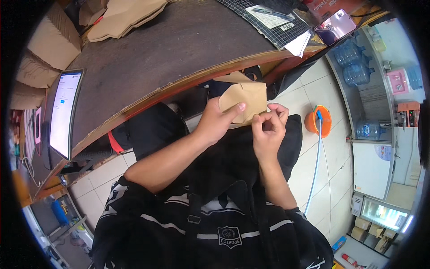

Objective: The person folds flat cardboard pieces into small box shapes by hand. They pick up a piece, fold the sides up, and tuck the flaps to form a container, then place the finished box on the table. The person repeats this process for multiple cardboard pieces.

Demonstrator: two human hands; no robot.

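Over my lap, just off the table's front edge, I hold a brown cardboard box [249,97], partly folded, with a flap lifted at its far side. My left hand [218,120] grips its left side, the thumb lying across the near face and the other fingers hidden behind the card. At the lower right corner my right hand [270,127] pinches the card's edge between thumb and fingertips.
The dark table [148,58] carries flat brown card pieces [125,18], a lit tablet-like screen [66,112], a cutting mat [273,22] and a phone [335,28]. On the tiled floor at right stands an orange bucket [323,127] with a hose. Shelves hold water jugs [357,74].
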